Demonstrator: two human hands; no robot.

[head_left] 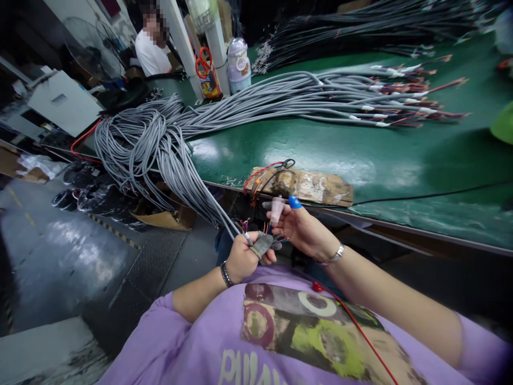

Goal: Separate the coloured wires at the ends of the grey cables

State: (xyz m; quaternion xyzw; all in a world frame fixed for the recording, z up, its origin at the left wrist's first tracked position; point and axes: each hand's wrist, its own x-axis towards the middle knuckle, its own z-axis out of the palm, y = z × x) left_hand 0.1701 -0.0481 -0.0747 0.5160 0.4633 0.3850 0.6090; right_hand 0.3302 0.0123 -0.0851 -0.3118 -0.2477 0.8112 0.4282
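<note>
In the head view my left hand (247, 255) is closed around the end of a grey cable (232, 227), a grey cover on its thumb. Thin coloured wires (276, 238) fan out of that cable end toward my right hand. My right hand (302, 227) is just right of the wires, palm partly showing and fingers loosely curled and apart. A blue cover (295, 202) is on one digit and a pale cover (276, 209), blurred, on another. I see nothing gripped in it.
A wooden board (324, 187) with a tied-on lump lies at the edge of the green table (240, 155). A large bundle of grey cables (272, 104) lies across it, coils hanging over the edge. Black cables (340, 37), a cup (239, 64) and another person (152, 51) are farther back.
</note>
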